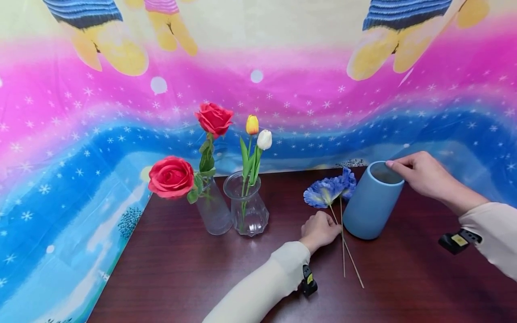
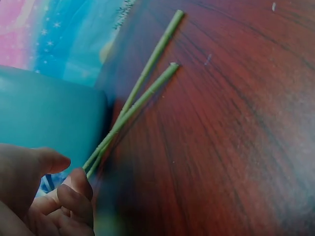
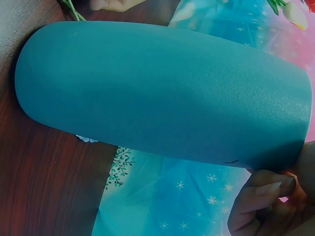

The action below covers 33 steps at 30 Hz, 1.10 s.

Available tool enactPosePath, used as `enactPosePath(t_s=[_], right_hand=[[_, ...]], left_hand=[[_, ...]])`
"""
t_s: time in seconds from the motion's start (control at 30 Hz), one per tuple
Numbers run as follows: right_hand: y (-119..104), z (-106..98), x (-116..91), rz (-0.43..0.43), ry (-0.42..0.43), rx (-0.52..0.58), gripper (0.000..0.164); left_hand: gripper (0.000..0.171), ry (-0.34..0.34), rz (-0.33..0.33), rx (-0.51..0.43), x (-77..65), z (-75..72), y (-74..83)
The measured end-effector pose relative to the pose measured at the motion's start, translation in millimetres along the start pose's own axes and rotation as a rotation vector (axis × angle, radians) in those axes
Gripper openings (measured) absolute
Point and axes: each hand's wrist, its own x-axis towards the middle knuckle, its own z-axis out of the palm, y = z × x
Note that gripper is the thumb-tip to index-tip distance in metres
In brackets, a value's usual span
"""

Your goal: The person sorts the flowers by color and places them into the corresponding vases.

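Observation:
Two blue artificial flowers (image 1: 323, 190) lie on the table, their thin stems (image 2: 133, 105) crossing. My left hand (image 1: 321, 229) is at these stems. In the left wrist view, the thumb of this hand (image 2: 47, 191) stands apart from the bent index finger, and the stems run up to that fingertip. On the right stands a matte blue vase (image 1: 373, 202), just beside the blooms. My right hand (image 1: 424, 172) grips its rim, thumb over the edge. From the right wrist, the vase (image 3: 162, 93) fills most of the view, with curled fingers (image 3: 261, 196) at its mouth.
Left of the hands, a clear glass vase (image 1: 216, 215) bears two red roses (image 1: 171, 177). Next to it, a fluted glass vase (image 1: 252, 215) holds a yellow tulip (image 1: 252, 124) and a white tulip (image 1: 264, 140). A printed cloth (image 1: 282, 98) hangs behind the dark wooden table (image 1: 181, 273).

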Motion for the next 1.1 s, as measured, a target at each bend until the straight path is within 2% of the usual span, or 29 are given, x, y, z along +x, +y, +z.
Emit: enactPosePath(t_s=[0.2, 0.47, 0.63, 0.8, 1.1], right_hand=[[0, -1, 1, 0.0, -0.006, -0.003, 0.046], [0, -1, 1, 0.007, -0.014, -0.005, 0.047], [0, 0, 0, 0.008, -0.016, -0.005, 0.047], [-1, 0, 0, 0.007, -0.012, -0.008, 0.046], [-1, 0, 0, 0.003, -0.005, -0.005, 0.048]], left_hand=[[0.05, -0.004, -0.006, 0.114, 3.4, 9.6, 3.6], [0.049, -0.022, -0.039, 0.207, 5.8, 14.2, 9.9], [0.051, -0.034, -0.054, 0.229, 6.4, 14.8, 12.3], [0.049, -0.056, -0.04, 0.247, 6.4, 14.2, 12.7], [0.057, -0.054, 0.004, 0.204, 13.2, 19.6, 5.0]])
